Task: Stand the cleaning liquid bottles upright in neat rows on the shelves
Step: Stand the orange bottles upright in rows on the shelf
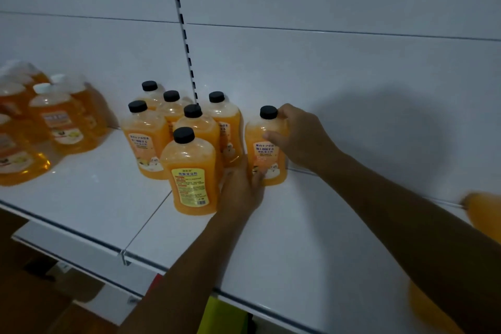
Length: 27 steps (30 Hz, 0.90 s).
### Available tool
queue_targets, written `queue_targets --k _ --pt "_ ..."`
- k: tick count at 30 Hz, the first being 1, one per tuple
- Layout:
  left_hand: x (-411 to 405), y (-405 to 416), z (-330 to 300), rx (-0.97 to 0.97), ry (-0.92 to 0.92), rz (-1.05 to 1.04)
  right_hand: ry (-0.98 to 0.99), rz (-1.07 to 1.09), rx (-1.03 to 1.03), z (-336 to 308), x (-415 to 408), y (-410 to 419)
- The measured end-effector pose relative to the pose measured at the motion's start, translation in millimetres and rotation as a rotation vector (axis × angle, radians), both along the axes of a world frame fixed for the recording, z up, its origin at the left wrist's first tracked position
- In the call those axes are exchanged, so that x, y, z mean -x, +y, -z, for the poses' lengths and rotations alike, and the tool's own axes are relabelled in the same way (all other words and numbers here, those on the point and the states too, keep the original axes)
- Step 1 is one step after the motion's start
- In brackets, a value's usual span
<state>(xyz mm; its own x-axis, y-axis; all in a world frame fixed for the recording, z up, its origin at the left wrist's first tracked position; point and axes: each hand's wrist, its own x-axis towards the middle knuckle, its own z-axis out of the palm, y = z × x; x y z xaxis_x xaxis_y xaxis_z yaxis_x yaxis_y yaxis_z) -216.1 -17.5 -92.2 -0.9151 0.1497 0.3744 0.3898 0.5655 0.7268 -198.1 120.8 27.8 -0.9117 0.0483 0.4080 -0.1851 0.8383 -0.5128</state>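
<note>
Several orange cleaning liquid bottles with black caps stand upright in a cluster (173,127) on the white shelf (311,225). The nearest one (191,173) shows a yellow label. A separate bottle (264,154) stands just right of the cluster. My right hand (298,138) grips its upper body from the right, thumb across the front. My left hand (241,190) rests against its lower left side, between it and the yellow-label bottle, fingers fairly straight.
Larger orange bottles with white caps (58,119) stand at the far left of the shelf. Blurred orange bottles (485,214) lie at the right edge. A slotted upright rail (184,35) runs up the back panel. Below the shelf's front lip (81,241), dim items show.
</note>
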Motion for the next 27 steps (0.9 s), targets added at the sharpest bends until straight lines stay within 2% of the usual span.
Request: queue_targets --k 3,10,12,15,17,19,21,24,27 --pt "0 -2 12 -0.064 0.084 0.1 0.02 -0.008 0.015 4 3 1" --pt "1 -3 12 -0.085 0.037 0.14 0.02 -0.028 0.07 5 -2 1" --pt "-1 -4 3 -0.005 -0.029 0.113 0.021 -0.021 0.074 5 -6 0" --pt "-3 -2 -5 0.218 -0.176 -0.03 -0.03 0.007 0.018 8 -11 -1" --pt "-15 -3 -6 0.243 -0.067 -0.086 -0.083 -0.014 0.042 11 -18 5" --pt "-33 -1 -4 0.162 0.175 -0.114 -0.092 -0.024 0.077 11 -30 17" --pt "-52 8 -7 0.119 0.244 -0.016 -0.087 0.016 0.057 12 -43 35" --pt "-68 39 -7 0.218 0.218 0.22 -0.117 0.114 0.012 10 -69 69" --pt "-80 76 -12 0.231 0.211 0.454 -0.163 0.206 -0.031 9 -110 105"
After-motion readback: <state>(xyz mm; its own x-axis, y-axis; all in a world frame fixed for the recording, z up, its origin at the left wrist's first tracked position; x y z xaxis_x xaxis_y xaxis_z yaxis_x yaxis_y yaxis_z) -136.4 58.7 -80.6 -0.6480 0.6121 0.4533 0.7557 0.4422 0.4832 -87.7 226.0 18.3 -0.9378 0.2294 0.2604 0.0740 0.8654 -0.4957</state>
